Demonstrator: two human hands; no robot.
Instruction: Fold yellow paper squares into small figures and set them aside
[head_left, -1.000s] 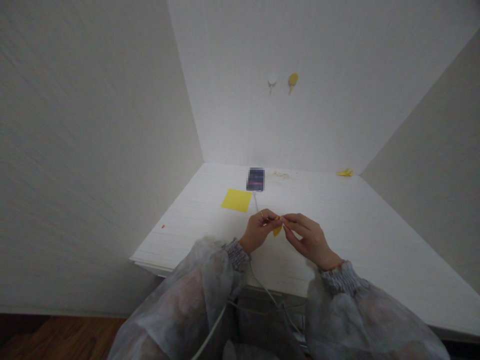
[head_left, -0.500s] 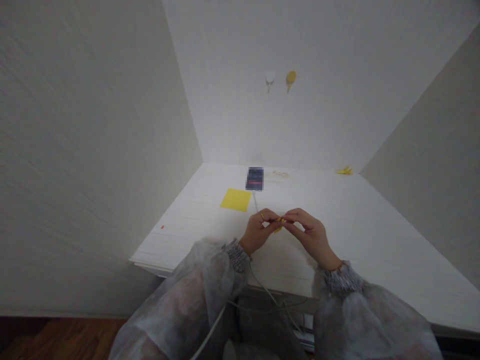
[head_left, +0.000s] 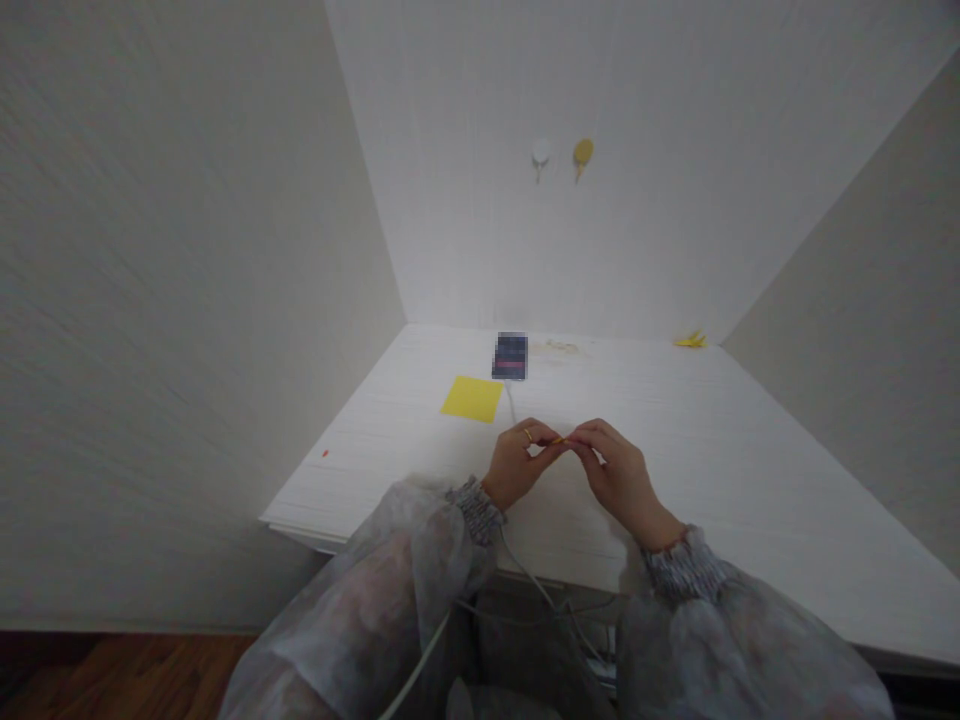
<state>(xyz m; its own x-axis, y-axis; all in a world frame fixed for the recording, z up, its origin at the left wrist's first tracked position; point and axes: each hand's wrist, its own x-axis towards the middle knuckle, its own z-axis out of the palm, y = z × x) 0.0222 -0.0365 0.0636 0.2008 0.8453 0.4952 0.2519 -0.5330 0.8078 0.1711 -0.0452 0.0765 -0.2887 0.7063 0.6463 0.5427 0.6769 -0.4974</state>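
Observation:
Above the white table, my left hand and my right hand meet fingertip to fingertip. Between them they pinch a small piece of folded yellow paper, of which only a thin edge shows. Thumbs and index fingers are pressed together on both sides; the fingers hide most of the paper. My left hand wears a ring. A flat yellow sheet of paper lies beyond my left hand, to its left.
A phone, its screen blurred, lies near the back wall with a white cable attached. A yellow folded-paper shape sits in the back right corner. White and yellow wall hooks hang above. An orange scrap lies left.
The yellow paper has turned between my fingertips, so less of it shows below them. Both hands stay in nearly the same place.

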